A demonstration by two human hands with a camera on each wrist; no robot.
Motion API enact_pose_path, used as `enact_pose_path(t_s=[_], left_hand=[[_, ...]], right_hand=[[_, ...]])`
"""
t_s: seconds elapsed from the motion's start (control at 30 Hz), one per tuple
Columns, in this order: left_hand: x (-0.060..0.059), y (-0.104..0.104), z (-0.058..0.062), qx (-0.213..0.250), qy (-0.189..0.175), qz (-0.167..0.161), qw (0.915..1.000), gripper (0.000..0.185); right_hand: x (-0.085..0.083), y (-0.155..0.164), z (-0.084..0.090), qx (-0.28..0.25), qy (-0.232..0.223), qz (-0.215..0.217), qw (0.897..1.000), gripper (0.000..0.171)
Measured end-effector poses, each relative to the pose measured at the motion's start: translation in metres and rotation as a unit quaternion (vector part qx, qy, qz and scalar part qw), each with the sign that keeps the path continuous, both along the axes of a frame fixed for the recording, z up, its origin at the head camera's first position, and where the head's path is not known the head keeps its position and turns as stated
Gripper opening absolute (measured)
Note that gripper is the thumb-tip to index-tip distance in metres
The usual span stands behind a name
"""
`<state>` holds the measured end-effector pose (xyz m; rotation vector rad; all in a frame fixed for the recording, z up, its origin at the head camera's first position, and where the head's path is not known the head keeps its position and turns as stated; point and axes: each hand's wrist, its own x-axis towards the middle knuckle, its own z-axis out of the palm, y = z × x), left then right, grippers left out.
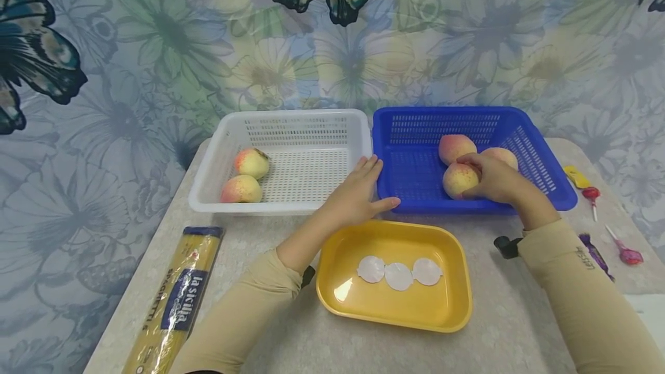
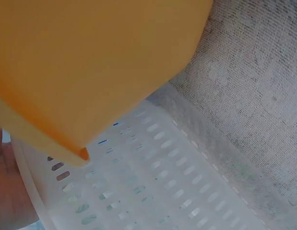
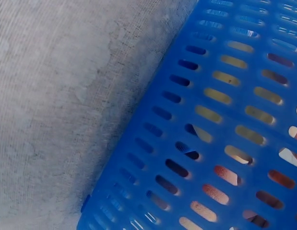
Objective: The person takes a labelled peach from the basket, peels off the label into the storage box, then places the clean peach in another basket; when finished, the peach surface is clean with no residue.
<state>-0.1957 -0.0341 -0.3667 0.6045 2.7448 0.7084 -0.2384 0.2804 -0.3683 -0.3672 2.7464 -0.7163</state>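
We are gripping with our right hand [image 1: 490, 178] the nearest pink-yellow peach [image 1: 459, 179], which is lying at the right of the frame inside the blue slotted plastic basket [image 1: 410, 126] with two more peaches. Our left hand [image 1: 358, 192], fingers straight, is resting on the near rim of the white slotted plastic basket [image 1: 291, 123], at the middle of the frame. We judge the picking step is in hand; the next move is probably calling for a lift clear over the blue rim.
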Motion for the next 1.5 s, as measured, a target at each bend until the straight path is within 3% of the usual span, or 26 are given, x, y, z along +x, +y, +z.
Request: enact_pose_path(t_s=[0.2,0.37,0.67,0.97,1.23,1.5], left_hand=[[0.005,-0.007,0.005,0.015,0.022,-0.005,0.9996,0.086],[0.016,-0.032,0.014,0.051,0.052,0.009,0.9973,0.084],[0.044,-0.115,0.024,0.065,0.086,0.118,0.9871,0.092],[0.060,-0.188,0.025,0.064,0.112,0.201,0.9710,0.107],[0.068,-0.222,0.013,0.038,0.087,0.256,0.9620,0.117],[0.067,-0.235,-0.004,0.036,0.072,0.287,0.9547,0.123]], right_hand=[[0.002,0.000,0.001,-0.015,0.005,-0.004,1.000,0.080],[0.005,-0.003,0.007,-0.031,0.039,-0.011,0.999,0.075],[0.018,-0.038,0.034,-0.082,0.126,-0.002,0.989,0.059],[0.030,-0.099,0.055,-0.122,0.163,0.047,0.978,0.048],[0.025,-0.158,0.063,-0.142,0.145,0.107,0.973,0.050],[0.016,-0.219,0.059,-0.141,0.104,0.163,0.971,0.051]])
